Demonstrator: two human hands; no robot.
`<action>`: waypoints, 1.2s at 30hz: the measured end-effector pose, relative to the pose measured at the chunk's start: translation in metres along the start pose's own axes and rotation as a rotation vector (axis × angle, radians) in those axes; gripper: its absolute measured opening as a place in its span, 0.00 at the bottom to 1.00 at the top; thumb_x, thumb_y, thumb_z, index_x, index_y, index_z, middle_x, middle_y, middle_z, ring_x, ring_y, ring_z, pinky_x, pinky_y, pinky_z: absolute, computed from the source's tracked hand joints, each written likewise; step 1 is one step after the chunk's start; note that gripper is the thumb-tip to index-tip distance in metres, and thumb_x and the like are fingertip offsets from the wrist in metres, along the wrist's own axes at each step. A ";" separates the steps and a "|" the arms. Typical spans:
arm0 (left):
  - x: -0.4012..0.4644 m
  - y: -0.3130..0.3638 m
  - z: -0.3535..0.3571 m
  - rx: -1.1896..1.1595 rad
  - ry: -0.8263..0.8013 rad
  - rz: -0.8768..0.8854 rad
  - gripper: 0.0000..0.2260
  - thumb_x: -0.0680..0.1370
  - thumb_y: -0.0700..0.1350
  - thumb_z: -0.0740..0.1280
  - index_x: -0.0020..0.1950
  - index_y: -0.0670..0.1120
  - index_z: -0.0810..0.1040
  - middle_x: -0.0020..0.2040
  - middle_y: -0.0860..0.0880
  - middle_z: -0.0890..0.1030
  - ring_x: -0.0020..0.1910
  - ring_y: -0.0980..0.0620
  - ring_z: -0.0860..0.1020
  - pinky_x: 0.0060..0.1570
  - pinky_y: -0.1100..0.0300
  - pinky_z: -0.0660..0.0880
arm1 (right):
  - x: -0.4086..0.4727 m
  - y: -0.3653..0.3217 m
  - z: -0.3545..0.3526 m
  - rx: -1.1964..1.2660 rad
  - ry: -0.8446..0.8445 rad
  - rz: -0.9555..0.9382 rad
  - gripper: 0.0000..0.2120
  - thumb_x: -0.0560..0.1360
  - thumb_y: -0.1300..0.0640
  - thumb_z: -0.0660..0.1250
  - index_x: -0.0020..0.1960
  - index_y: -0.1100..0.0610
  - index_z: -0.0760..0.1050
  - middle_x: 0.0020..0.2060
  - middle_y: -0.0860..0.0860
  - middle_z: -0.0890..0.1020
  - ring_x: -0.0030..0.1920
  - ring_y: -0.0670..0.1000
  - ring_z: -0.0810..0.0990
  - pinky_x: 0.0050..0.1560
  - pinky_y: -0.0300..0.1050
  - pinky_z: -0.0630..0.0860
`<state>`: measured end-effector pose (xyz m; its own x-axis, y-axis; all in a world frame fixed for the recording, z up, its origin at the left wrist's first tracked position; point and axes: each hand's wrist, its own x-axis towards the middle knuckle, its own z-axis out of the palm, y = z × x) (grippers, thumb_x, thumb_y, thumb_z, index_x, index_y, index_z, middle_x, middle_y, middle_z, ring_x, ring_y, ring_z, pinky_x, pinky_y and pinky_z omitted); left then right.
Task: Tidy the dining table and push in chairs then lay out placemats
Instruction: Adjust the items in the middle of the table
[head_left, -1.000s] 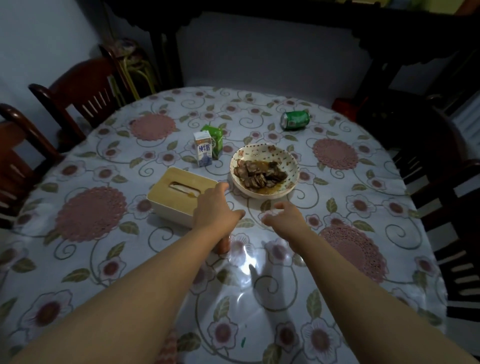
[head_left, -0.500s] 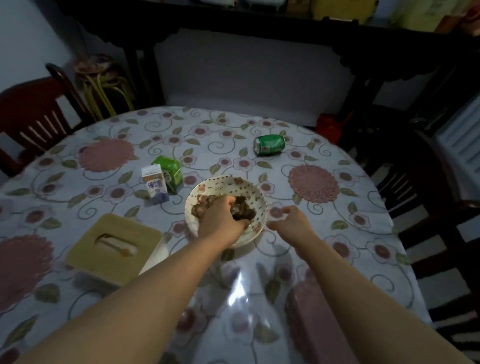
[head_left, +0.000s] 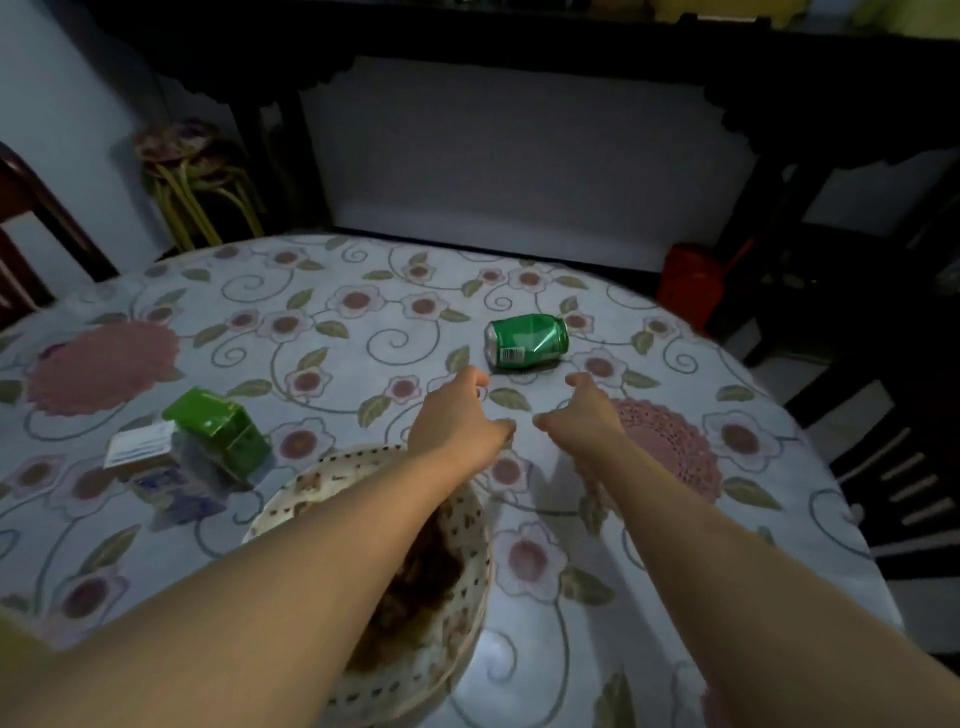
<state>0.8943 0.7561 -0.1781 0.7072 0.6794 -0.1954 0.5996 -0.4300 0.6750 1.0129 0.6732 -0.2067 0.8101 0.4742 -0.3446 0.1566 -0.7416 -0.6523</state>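
Honestly I'd take the dented green can (head_left: 526, 341), lying on its side at the counter's (head_left: 363, 291) far end, with my right hand (head_left: 584, 418), since both grips are wide open and empty, left hand (head_left: 457, 423) beside.

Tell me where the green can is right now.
In the head view the green can lies on its side on the tablecloth, right of centre, just beyond both open hands and touching neither.

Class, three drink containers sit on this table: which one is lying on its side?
The green can, beyond both hands. The green carton and white carton stand upright at left.
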 end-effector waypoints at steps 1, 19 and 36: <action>0.012 0.000 0.003 0.015 0.011 0.000 0.26 0.73 0.49 0.70 0.68 0.49 0.67 0.67 0.50 0.73 0.62 0.50 0.74 0.55 0.59 0.70 | 0.013 -0.002 0.003 -0.031 0.013 -0.025 0.35 0.73 0.57 0.68 0.74 0.56 0.55 0.69 0.59 0.67 0.65 0.60 0.70 0.62 0.50 0.71; 0.089 -0.032 0.033 0.107 0.028 -0.028 0.25 0.73 0.49 0.70 0.68 0.50 0.66 0.62 0.48 0.76 0.59 0.48 0.75 0.52 0.57 0.71 | 0.119 -0.005 0.031 -0.559 0.273 -0.334 0.38 0.70 0.61 0.68 0.75 0.54 0.53 0.72 0.60 0.55 0.71 0.63 0.55 0.70 0.57 0.60; 0.001 -0.013 -0.009 0.126 0.024 0.005 0.21 0.75 0.48 0.68 0.66 0.50 0.69 0.64 0.51 0.75 0.62 0.50 0.73 0.59 0.53 0.72 | -0.008 0.015 0.002 -0.574 0.290 -0.260 0.30 0.70 0.47 0.69 0.68 0.52 0.62 0.64 0.56 0.68 0.55 0.58 0.76 0.45 0.50 0.72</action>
<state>0.8840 0.7678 -0.1812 0.7019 0.6907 -0.1740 0.6395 -0.5035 0.5810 1.0073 0.6588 -0.2151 0.8119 0.5833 0.0211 0.5749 -0.7929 -0.2017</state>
